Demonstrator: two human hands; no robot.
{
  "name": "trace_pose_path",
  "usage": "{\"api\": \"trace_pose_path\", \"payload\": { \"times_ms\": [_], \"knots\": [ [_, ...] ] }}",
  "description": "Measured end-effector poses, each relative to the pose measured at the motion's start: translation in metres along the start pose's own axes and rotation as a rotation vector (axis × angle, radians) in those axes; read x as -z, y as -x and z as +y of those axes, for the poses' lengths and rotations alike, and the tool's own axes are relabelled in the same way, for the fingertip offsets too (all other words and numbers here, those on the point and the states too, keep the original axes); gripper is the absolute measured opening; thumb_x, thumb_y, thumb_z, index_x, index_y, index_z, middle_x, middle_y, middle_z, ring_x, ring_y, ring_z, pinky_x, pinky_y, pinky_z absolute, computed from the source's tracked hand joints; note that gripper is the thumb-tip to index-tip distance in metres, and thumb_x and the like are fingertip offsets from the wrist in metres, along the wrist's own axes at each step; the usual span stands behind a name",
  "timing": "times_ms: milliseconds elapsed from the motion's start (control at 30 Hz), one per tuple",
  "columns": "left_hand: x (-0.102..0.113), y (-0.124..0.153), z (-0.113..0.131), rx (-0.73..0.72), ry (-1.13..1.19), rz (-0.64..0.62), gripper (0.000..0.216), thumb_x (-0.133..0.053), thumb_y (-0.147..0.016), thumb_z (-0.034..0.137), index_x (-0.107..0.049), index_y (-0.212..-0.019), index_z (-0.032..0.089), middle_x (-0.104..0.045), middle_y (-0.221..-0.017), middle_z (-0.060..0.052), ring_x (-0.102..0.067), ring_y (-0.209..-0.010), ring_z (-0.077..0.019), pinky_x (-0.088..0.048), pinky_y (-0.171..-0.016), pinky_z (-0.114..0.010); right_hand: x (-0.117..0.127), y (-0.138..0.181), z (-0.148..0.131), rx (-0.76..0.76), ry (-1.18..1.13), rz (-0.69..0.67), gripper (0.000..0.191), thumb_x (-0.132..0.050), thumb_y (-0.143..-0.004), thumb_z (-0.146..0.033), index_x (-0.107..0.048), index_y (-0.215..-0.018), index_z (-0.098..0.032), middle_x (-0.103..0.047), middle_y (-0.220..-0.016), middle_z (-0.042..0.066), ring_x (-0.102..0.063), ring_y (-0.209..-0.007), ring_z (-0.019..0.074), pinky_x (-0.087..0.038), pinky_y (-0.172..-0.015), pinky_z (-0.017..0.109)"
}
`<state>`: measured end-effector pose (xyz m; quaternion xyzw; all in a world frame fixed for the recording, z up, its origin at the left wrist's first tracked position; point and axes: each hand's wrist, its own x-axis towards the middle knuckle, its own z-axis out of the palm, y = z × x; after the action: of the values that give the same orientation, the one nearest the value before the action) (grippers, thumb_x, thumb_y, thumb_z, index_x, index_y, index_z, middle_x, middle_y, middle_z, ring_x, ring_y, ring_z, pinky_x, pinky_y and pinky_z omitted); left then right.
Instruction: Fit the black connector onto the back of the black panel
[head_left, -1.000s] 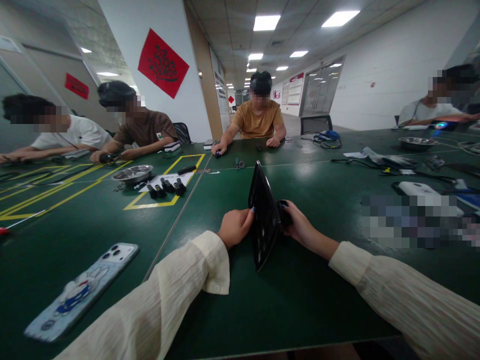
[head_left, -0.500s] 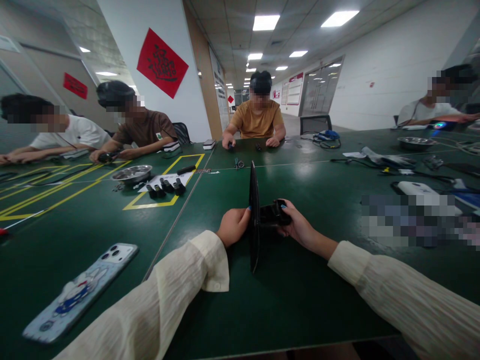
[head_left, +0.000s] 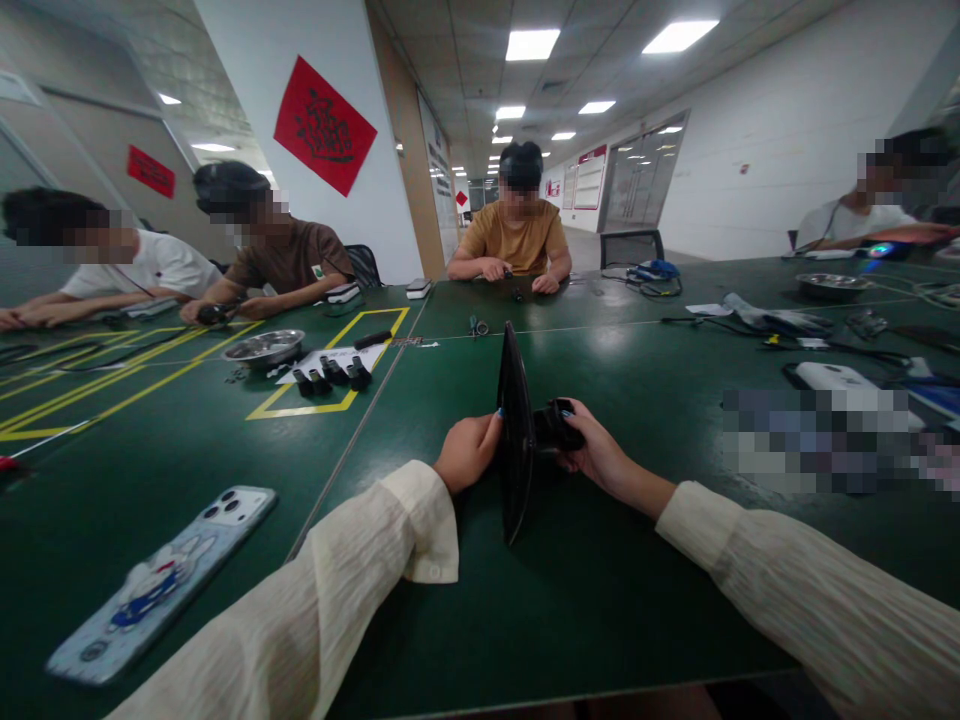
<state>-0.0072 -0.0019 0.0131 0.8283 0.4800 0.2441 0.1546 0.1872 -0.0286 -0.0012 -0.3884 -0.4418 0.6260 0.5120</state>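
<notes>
A thin black flat panel [head_left: 516,470] stands upright on edge in front of me, with a black bracket-like part [head_left: 553,425] on its right side. My left hand [head_left: 469,450] is closed at the panel's left side, its thumb pressed on the face; its other fingertips are hidden. Around the outer end of the bracket-like part, my right hand [head_left: 596,445] is wrapped, thumb on top. Whether the two black parts are joined cannot be made out.
On the green table [head_left: 637,600] lies a phone in a blue case [head_left: 165,585] at my left. Farther off are a metal bowl [head_left: 264,347] and several black knob-like parts [head_left: 330,375]. Cables [head_left: 735,325] lie at right. A person [head_left: 517,230] sits opposite; others sit left and right.
The black panel has turned, showing more of its left face and covering more of the bracket-like part. My hands have barely moved. The person opposite has drawn one hand inward.
</notes>
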Motion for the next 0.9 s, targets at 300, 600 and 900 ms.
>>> {"api": "trace_pose_path", "payload": {
  "times_ms": [300, 600, 900],
  "knots": [
    [0.0011, 0.0017, 0.0, -0.05, -0.014, 0.022, 0.04, -0.025, -0.087, 0.039, -0.05, -0.065, 0.017, -0.055, -0.062, -0.002, -0.051, -0.06, -0.015, -0.036, -0.057, -0.024, -0.0031, 0.0016, -0.0033, -0.006, 0.0, 0.024, 0.034, -0.048, -0.072, -0.038, -0.039, -0.102, -0.024, -0.052, -0.067, -0.004, -0.049, -0.044, 0.0105, -0.028, -0.032, 0.019],
    [-0.0012, 0.0005, -0.0003, -0.019, -0.036, 0.038, 0.047, -0.019, -0.09, 0.04, -0.051, -0.063, 0.016, -0.053, -0.058, -0.002, -0.047, -0.055, -0.0139, -0.033, -0.055, -0.025, -0.001, -0.0011, 0.0007, -0.003, 0.022, 0.018, 0.035, -0.046, -0.073, -0.038, -0.037, -0.103, -0.024, -0.052, -0.064, -0.004, -0.047, -0.04, 0.0098, -0.028, -0.031, 0.018],
    [-0.001, 0.0009, -0.0006, -0.045, -0.007, 0.046, 0.044, -0.022, -0.088, 0.04, -0.049, -0.064, 0.017, -0.052, -0.058, -0.002, -0.048, -0.055, -0.0141, -0.032, -0.054, -0.024, 0.0012, -0.0018, 0.0019, -0.009, 0.043, -0.001, 0.035, -0.042, -0.076, -0.039, -0.035, -0.107, -0.024, -0.052, -0.061, -0.005, -0.045, -0.037, 0.0096, -0.028, -0.031, 0.018]
  ]
}}
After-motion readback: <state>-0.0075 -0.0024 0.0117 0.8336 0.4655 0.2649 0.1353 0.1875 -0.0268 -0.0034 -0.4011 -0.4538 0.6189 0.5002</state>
